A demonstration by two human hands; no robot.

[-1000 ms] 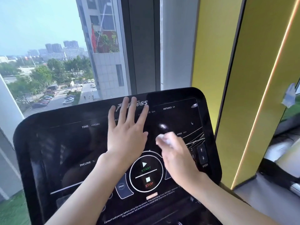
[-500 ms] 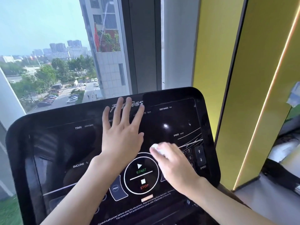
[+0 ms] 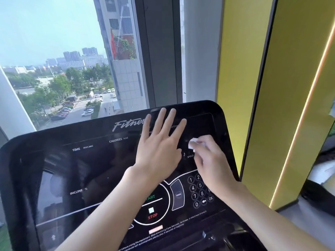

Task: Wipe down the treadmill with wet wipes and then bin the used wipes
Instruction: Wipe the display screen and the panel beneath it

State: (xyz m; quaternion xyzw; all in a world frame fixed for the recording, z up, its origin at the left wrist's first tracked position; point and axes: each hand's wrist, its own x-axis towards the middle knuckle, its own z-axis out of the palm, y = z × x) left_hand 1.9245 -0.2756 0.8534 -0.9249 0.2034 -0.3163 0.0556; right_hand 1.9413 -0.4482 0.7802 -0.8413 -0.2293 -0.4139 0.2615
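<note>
Wipe [image 3: 192,142] sits bunched and white under the curled fingers of the right hand [image 3: 212,163], which pinches it against the upper right corner of the treadmill console [image 3: 90,169], just above the SPEED label and up from the number keypad [image 3: 199,192]. Left hand [image 3: 159,144] lies flat just left of it, fingers straight and spread, pressing on the glass. Console runs long from left to right, so most of the panel lies leftward of the wipe, probably beyond the left hand
</note>
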